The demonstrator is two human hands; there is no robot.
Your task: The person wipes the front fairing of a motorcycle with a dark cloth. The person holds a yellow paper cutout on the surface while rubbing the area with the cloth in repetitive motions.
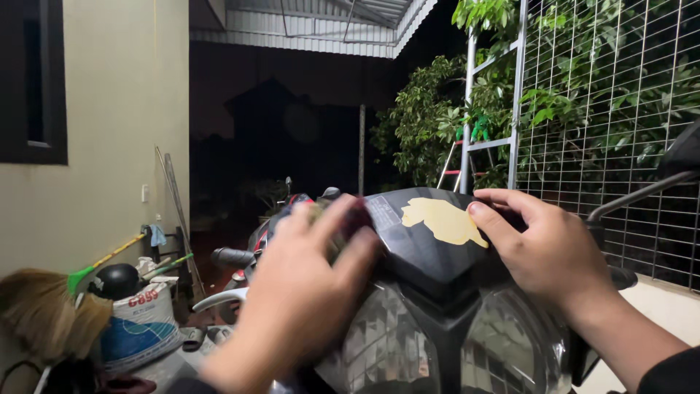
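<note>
1. Closest to the camera, the left hand is seen blurred, laid palm down on the left side of a motorcycle's black front cowl, fingers spread and curved. Something dark greenish is half hidden under the fingers, but it can't be told what it is, or whether it's actually being gripped.

2. The right hand is set on the right side of the same cowl, loosely curled, nothing held in it. Its thumb tip is pressed right at the edge of a pale yellow sticker patch, which is stuck on the cowl's top face, between the two hands.

3. Just below the cowl, the clear headlight lens is seen, with reflections on it.

4. A bit further, a black handlebar grip can be made out left of the left hand.

5. Down at the lower left, a straw broom, a black helmet and a white sack are piled against the beige wall.

6. On the right, a wire mesh fence is seen, with leafy bushes behind it and a ladder leaned in there.

7. Furthest back, everything is dark under a corrugated roof.
</note>
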